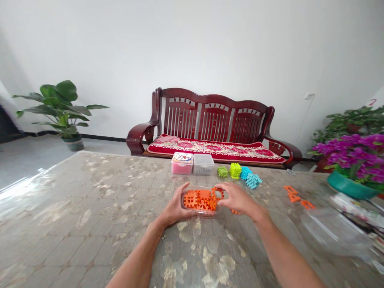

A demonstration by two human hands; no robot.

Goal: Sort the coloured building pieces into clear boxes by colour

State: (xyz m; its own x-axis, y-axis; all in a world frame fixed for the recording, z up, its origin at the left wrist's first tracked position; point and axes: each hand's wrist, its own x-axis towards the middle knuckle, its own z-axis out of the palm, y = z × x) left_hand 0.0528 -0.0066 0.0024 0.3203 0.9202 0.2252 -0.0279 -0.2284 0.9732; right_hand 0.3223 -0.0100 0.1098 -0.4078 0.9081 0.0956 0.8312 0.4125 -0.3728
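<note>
A clear plastic box (201, 215) full of orange interlocking pieces (200, 200) stands on the patterned tablecloth in front of me. My left hand (177, 206) is wrapped round the box's left end. At its right end, my right hand (235, 199) pinches an orange square piece (219, 193) with an open middle, between thumb and fingers. More orange shows on the table just under my right hand. Beyond the box stand a pink lidded box (182, 164) and a grey lidded box (203, 165). Green (222, 172), yellow-green (235, 171) and blue (253, 181) pieces lie beside them.
Loose orange pieces (292, 194) lie on the right of the table (90, 224), near a clear plastic container (336, 232) and purple flowers in a teal pot (351, 185). A dark red wooden bench (216, 120) stands behind the table. A potted plant (73, 143) is at the left.
</note>
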